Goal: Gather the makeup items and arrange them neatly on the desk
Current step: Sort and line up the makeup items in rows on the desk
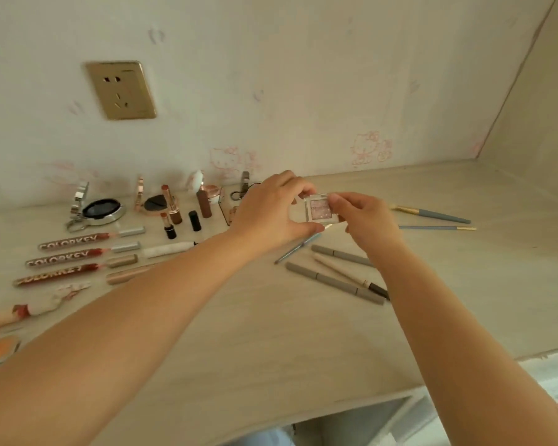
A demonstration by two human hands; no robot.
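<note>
Head view showed left hand (268,209) and right hand (361,217) pinching a small square clear-plastic glitter eyeshadow pan (319,208) above the pale wooden desk (271,317); likely light, rigid, slick, best held by edges.

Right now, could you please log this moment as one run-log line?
left hand: holds palette | right hand: pinches palette | palette: above desk | pencils: loose

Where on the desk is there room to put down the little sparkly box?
Bare desk lies right of the grey pencils and below the blue brushes. The left side is crowded with lip gloss tubes and lipsticks.
</note>
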